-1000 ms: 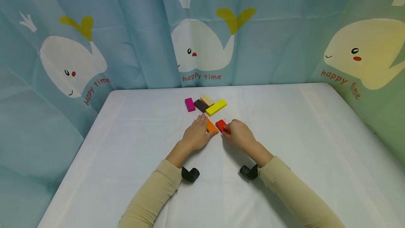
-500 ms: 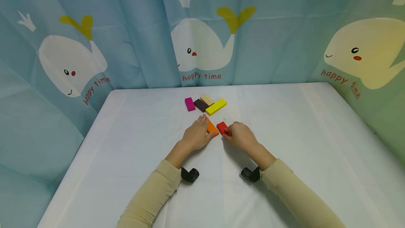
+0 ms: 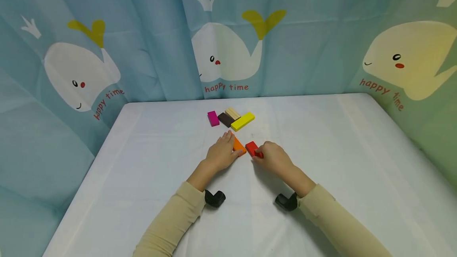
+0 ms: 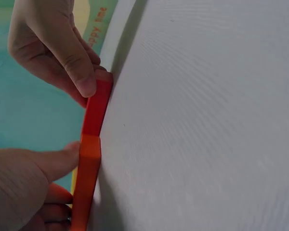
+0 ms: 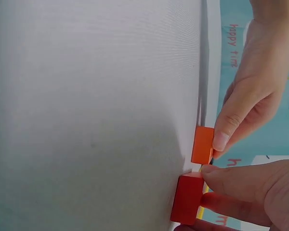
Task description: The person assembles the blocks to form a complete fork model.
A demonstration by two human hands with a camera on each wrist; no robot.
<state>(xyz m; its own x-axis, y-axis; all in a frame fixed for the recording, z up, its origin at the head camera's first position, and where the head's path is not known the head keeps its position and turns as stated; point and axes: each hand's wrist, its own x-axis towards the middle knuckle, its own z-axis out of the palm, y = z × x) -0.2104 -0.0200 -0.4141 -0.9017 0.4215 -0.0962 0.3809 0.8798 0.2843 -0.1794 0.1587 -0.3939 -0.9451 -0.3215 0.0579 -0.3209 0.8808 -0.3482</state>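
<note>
An orange block (image 3: 239,145) lies slantwise on the white-covered table, held by my left hand (image 3: 220,154), fingers at its far end and thumb at its near end. Just to its right, my right hand (image 3: 274,158) pinches a red block (image 3: 252,147) between thumb and fingers. In the left wrist view the red block (image 4: 99,103) stands behind the orange block (image 4: 88,168), and their outlines meet. The right wrist view has a narrow gap between the orange block (image 5: 202,145) and the red block (image 5: 188,198).
Beyond the hands lie a magenta block (image 3: 213,118), a dark brown block (image 3: 226,119), a plain wood block (image 3: 233,113) and a yellow block (image 3: 242,121), the last three close together. A whale-print curtain (image 3: 303,50) hangs behind the table (image 3: 143,162).
My right hand has drawn the red block a little toward me and to the right, alongside the orange block. The left hand has stayed in place on the orange block.
</note>
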